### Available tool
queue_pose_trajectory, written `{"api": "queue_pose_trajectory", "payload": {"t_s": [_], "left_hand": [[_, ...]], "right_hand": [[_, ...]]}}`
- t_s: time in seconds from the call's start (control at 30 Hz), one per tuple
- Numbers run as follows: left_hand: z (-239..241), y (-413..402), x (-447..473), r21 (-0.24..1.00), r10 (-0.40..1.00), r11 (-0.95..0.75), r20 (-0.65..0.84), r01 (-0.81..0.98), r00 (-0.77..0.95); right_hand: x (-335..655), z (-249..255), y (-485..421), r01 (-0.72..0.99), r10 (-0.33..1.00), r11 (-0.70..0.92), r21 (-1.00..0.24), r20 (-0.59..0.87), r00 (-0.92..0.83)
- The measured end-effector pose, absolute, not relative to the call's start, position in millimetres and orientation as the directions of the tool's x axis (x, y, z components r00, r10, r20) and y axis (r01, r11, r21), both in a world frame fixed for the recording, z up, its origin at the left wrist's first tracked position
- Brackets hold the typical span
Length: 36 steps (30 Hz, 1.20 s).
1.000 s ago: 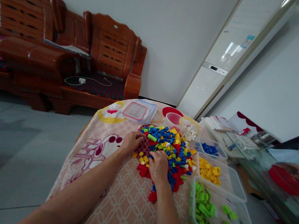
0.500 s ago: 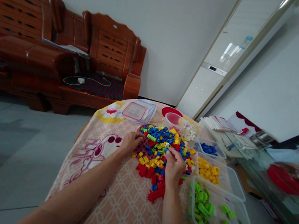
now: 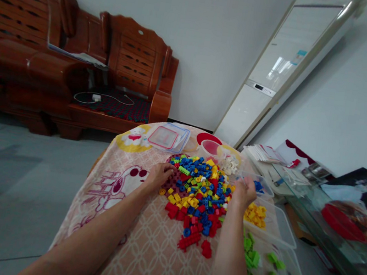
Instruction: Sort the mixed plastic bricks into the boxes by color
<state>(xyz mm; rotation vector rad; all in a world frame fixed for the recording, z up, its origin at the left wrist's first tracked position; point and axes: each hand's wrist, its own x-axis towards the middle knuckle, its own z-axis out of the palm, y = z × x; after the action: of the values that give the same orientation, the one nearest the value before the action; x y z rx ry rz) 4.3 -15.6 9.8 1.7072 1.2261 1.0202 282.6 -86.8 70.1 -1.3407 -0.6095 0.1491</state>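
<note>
A mixed heap of small toy building bricks [image 3: 206, 199] in blue, yellow, red and green lies on the patterned tablecloth [image 3: 153, 258]. At the heap's left side, my left hand [image 3: 161, 175] rests with curled fingers by a maroon dotted patch [image 3: 172, 181]; whatever its fingertips hold, if anything, is hidden. My right hand [image 3: 245, 192] is at the near left side of a clear tray of blue bricks [image 3: 259, 186]. Its fingers are pinched together, and what is between them cannot be made out.
Clear trays with yellow bricks [image 3: 255, 215] and green bricks [image 3: 253, 256] line the right side. White bricks [image 3: 229, 165] lie behind the heap, near a round tub [image 3: 210, 147] and stacked lids [image 3: 164, 137]. A glass-topped table [image 3: 333, 226] stands at right.
My right hand has moved right, from above the brick heap to the blue-brick tray, uncovering red bricks at the heap's near end. My left hand has stayed almost in place.
</note>
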Motion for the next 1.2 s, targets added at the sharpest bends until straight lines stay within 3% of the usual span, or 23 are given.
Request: {"api": "queue_pose_trajectory", "payload": {"t_s": [0.1,0.17,0.43,0.7,0.87,1.2], "left_hand": [[9,-16,4,0.905,0.961,-0.245,0.18,0.349,0.207],[9,-17,4,0.901,0.962,-0.249,0.187,0.356,0.2],[12,-18,4,0.887,0.957,-0.267,0.198,0.377,0.211],[12,-19,3,0.869,0.958,-0.268,0.193,0.416,0.213],[10,-18,3,0.853,0.955,-0.284,0.21,0.438,0.21],[11,-18,3,0.864,0.958,-0.265,0.187,0.427,0.217]], "right_hand": [[255,52,-104,0.408,0.637,0.138,-0.902,0.396,0.661],[235,43,-119,0.533,0.699,0.113,-0.839,0.448,0.557],[212,35,-196,0.831,0.733,0.184,-0.525,0.637,0.24],[209,-13,-276,0.953,0.821,0.172,-0.25,0.57,0.001],[193,-21,-281,0.953,0.873,0.16,-0.258,0.487,-0.014],[178,-17,-226,0.913,0.877,0.211,-0.348,0.48,-0.02]]}}
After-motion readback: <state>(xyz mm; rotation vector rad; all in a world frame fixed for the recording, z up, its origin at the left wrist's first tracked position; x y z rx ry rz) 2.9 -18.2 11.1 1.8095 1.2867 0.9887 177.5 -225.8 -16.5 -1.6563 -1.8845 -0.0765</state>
